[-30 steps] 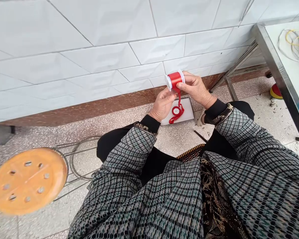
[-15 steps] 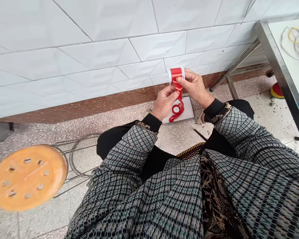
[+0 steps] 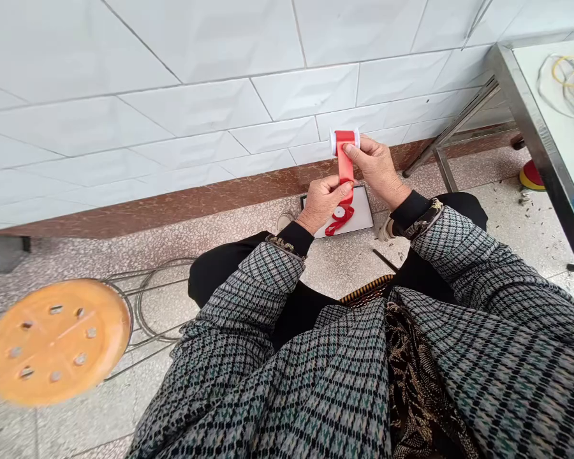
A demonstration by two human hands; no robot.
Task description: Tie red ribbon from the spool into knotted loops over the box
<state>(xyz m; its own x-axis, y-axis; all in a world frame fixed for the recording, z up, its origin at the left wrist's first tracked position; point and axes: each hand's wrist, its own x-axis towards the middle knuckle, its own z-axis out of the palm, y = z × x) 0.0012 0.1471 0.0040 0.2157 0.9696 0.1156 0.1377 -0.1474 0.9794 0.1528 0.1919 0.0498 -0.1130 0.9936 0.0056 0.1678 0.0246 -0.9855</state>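
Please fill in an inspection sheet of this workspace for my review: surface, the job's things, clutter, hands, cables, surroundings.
Surface: speckled floor; a dark-rimmed white tray lies on it.
Job's things: white spool of red ribbon, a length drawn down from it; small red roll with a white centre, over the tray.
Clutter: dark stick-like item on the floor; red-and-yellow object by the table, not identifiable.
Hands: left hand pinches the drawn ribbon; right hand holds the spool, thumb against the ribbon.
Cables: grey and yellow cables, loosely looped on the table.
Surroundings: white tiled wall ahead; orange stool at left; metal-framed table at right.
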